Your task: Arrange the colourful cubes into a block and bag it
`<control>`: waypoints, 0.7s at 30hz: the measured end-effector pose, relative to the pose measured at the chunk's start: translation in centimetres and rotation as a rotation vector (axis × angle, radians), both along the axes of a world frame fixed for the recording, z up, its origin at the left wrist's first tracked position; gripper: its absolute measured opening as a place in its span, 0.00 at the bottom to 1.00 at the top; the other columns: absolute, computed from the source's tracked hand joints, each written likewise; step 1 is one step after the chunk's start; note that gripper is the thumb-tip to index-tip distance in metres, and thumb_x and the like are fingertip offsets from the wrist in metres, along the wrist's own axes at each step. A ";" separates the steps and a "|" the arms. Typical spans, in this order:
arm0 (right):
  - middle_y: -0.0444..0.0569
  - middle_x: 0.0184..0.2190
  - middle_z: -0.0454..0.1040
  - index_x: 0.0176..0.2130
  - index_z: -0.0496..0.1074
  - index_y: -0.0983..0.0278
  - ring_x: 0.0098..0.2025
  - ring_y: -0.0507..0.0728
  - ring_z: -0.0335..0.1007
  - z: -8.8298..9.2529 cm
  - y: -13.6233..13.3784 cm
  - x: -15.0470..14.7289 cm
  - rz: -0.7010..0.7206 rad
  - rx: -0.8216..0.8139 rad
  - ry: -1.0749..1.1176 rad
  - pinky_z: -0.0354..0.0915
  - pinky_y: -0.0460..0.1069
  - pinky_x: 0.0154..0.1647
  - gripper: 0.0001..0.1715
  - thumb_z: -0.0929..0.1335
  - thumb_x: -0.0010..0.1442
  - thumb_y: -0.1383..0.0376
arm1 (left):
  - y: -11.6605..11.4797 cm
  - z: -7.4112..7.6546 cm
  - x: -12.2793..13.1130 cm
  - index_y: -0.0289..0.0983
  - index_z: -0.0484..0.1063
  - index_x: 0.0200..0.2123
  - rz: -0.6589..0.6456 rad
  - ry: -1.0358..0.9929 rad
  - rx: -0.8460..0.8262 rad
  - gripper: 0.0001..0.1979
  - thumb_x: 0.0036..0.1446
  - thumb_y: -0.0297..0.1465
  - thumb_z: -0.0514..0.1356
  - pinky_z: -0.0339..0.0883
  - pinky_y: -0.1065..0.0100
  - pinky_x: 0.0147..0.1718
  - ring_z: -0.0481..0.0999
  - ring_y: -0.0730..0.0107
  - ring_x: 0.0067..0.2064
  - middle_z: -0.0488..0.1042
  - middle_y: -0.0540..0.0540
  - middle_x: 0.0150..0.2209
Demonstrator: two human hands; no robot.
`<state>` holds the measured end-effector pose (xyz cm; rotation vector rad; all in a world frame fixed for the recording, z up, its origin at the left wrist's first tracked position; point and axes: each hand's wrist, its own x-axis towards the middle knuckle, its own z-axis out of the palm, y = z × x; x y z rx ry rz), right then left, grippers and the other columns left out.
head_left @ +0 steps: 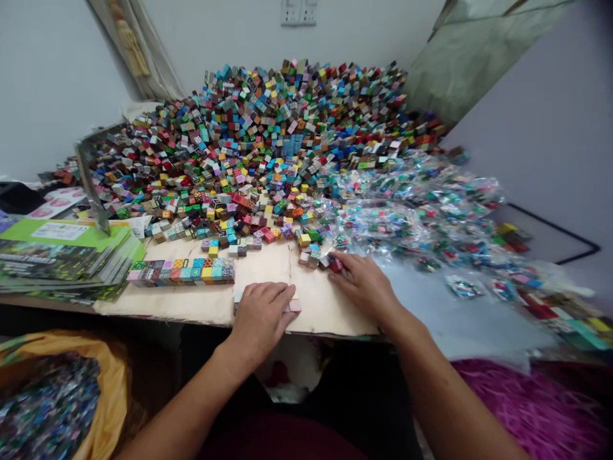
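My left hand (264,314) is wrapped over a short row of pale cubes (294,305) near the table's front edge; most of the row is under the fingers. Farther right, my right hand (357,281) has its fingers closed on dark red cubes (335,264), beside a few loose cubes (313,250). A long block of patterned cubes (182,272) lies to the left of my left hand. Behind both hands rises a large heap of small coloured cubes (268,140).
Clear plastic packets (402,220) spread over the right side. Green booklets (62,255) are stacked at the left, by a metal bracket (90,185). An orange bag (112,377) of packets stands low left; pink shredded strips (531,409) lie low right.
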<state>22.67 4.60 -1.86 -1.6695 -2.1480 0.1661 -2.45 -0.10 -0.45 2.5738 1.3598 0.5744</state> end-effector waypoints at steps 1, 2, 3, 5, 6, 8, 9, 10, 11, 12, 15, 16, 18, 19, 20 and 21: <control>0.52 0.43 0.73 0.49 0.69 0.62 0.42 0.62 0.68 -0.1 -0.2 -0.3 -0.005 0.001 -0.001 0.63 0.54 0.42 0.19 0.64 0.58 0.63 | 0.1 -0.1 -0.1 0.39 0.67 0.52 0.000 -0.011 0.000 0.17 0.60 0.34 0.57 0.64 0.57 0.46 0.71 0.60 0.49 0.73 0.43 0.50; 0.51 0.42 0.73 0.48 0.70 0.62 0.41 0.61 0.68 -0.1 -0.4 -0.6 -0.006 0.008 0.009 0.63 0.54 0.41 0.17 0.64 0.59 0.63 | 0.1 -0.2 -0.2 0.39 0.67 0.52 0.000 -0.019 0.001 0.17 0.61 0.34 0.56 0.64 0.57 0.46 0.71 0.60 0.49 0.74 0.42 0.49; 0.51 0.41 0.73 0.47 0.70 0.62 0.41 0.61 0.68 0.0 -0.8 -1.0 0.004 0.013 0.030 0.63 0.53 0.41 0.16 0.63 0.59 0.63 | 0.2 -0.2 -0.3 0.39 0.67 0.52 0.000 -0.024 0.003 0.17 0.60 0.34 0.56 0.64 0.57 0.46 0.72 0.60 0.49 0.74 0.42 0.49; 0.51 0.42 0.71 0.46 0.69 0.62 0.42 0.61 0.67 0.3 -1.8 -1.7 0.044 0.004 0.081 0.63 0.53 0.42 0.15 0.63 0.59 0.63 | 0.2 -0.2 -0.6 0.38 0.67 0.52 -0.006 -0.029 -0.002 0.17 0.60 0.34 0.57 0.65 0.57 0.45 0.72 0.59 0.49 0.74 0.42 0.49; 0.51 0.42 0.71 0.46 0.69 0.62 0.42 0.60 0.67 0.5 -2.2 -1.9 0.063 -0.010 0.103 0.63 0.53 0.42 0.14 0.63 0.59 0.64 | 0.2 -0.2 -0.6 0.37 0.67 0.52 -0.009 -0.029 -0.007 0.17 0.60 0.34 0.57 0.65 0.57 0.45 0.72 0.59 0.49 0.74 0.42 0.49; 0.50 0.41 0.70 0.45 0.69 0.61 0.42 0.59 0.67 0.8 -3.0 -2.3 0.095 -0.046 0.131 0.64 0.52 0.41 0.13 0.62 0.60 0.65 | 0.2 -0.1 -0.7 0.38 0.67 0.52 -0.009 -0.024 -0.015 0.17 0.60 0.34 0.57 0.65 0.57 0.46 0.72 0.59 0.49 0.74 0.42 0.49; 0.50 0.40 0.70 0.45 0.69 0.61 0.41 0.58 0.67 0.8 -3.3 -2.4 0.104 -0.059 0.137 0.64 0.52 0.41 0.13 0.61 0.61 0.65 | 0.2 -0.1 -0.7 0.38 0.67 0.52 -0.008 -0.023 -0.015 0.17 0.60 0.34 0.57 0.65 0.57 0.46 0.72 0.59 0.49 0.74 0.42 0.50; 0.50 0.40 0.70 0.44 0.69 0.61 0.41 0.58 0.67 0.8 -3.5 -2.5 0.108 -0.063 0.141 0.64 0.52 0.40 0.12 0.61 0.62 0.65 | 0.2 -0.1 -0.7 0.38 0.67 0.52 -0.007 -0.023 -0.013 0.17 0.60 0.34 0.57 0.64 0.57 0.46 0.72 0.59 0.49 0.74 0.42 0.50; 0.51 0.40 0.70 0.44 0.69 0.61 0.42 0.59 0.67 0.7 -3.6 -2.6 0.104 -0.055 0.145 0.64 0.52 0.41 0.12 0.61 0.62 0.65 | 0.2 -0.2 -0.7 0.37 0.67 0.52 -0.007 -0.023 -0.009 0.17 0.60 0.34 0.57 0.64 0.57 0.46 0.72 0.59 0.49 0.74 0.42 0.50; 0.52 0.42 0.69 0.45 0.69 0.61 0.44 0.59 0.66 0.7 -3.6 -2.6 0.096 -0.033 0.149 0.64 0.53 0.43 0.12 0.62 0.62 0.64 | 0.2 -0.2 -0.7 0.37 0.67 0.52 -0.009 -0.023 -0.003 0.18 0.60 0.34 0.58 0.64 0.57 0.46 0.72 0.59 0.49 0.73 0.42 0.50; 0.54 0.49 0.66 0.44 0.69 0.62 0.49 0.61 0.64 0.6 -3.0 -2.7 0.114 0.011 0.146 0.62 0.55 0.47 0.11 0.63 0.62 0.63 | 0.2 -0.2 -0.7 0.36 0.67 0.52 -0.013 -0.025 0.010 0.18 0.59 0.33 0.58 0.64 0.57 0.45 0.72 0.59 0.49 0.74 0.42 0.50; 0.53 0.48 0.67 0.44 0.69 0.62 0.48 0.61 0.64 0.6 -2.8 -2.7 0.137 0.002 0.137 0.62 0.55 0.47 0.10 0.63 0.62 0.63 | 0.1 -0.2 -0.7 0.37 0.67 0.52 -0.012 -0.026 0.010 0.18 0.59 0.34 0.58 0.64 0.57 0.45 0.72 0.59 0.49 0.74 0.42 0.50; 0.52 0.43 0.70 0.42 0.68 0.62 0.45 0.60 0.66 0.9 -2.5 -2.9 0.186 -0.044 0.116 0.62 0.54 0.45 0.08 0.63 0.61 0.65 | 0.1 -0.2 -0.6 0.37 0.67 0.52 -0.010 -0.027 0.007 0.18 0.59 0.34 0.58 0.64 0.57 0.46 0.72 0.59 0.49 0.74 0.42 0.50; 0.51 0.41 0.71 0.41 0.68 0.62 0.43 0.60 0.66 1.1 -2.5 -3.0 0.196 -0.060 0.106 0.62 0.54 0.44 0.08 0.64 0.61 0.65 | 0.1 -0.2 -0.6 0.37 0.67 0.52 -0.008 -0.026 0.005 0.18 0.59 0.34 0.59 0.64 0.57 0.46 0.72 0.59 0.49 0.74 0.42 0.49; 0.51 0.39 0.71 0.41 0.68 0.62 0.42 0.60 0.66 1.2 -2.7 -3.3 0.197 -0.063 0.098 0.63 0.53 0.42 0.07 0.65 0.60 0.64 | 0.1 -0.1 -0.6 0.37 0.67 0.52 -0.006 -0.025 0.003 0.18 0.59 0.34 0.59 0.64 0.57 0.46 0.72 0.59 0.49 0.74 0.42 0.49; 0.51 0.39 0.71 0.41 0.69 0.62 0.41 0.60 0.66 1.4 -3.1 -3.5 0.196 -0.061 0.088 0.63 0.53 0.41 0.08 0.65 0.60 0.63 | 0.1 -0.1 -0.6 0.37 0.67 0.52 -0.004 -0.022 0.001 0.18 0.58 0.33 0.59 0.64 0.57 0.46 0.72 0.59 0.49 0.74 0.42 0.49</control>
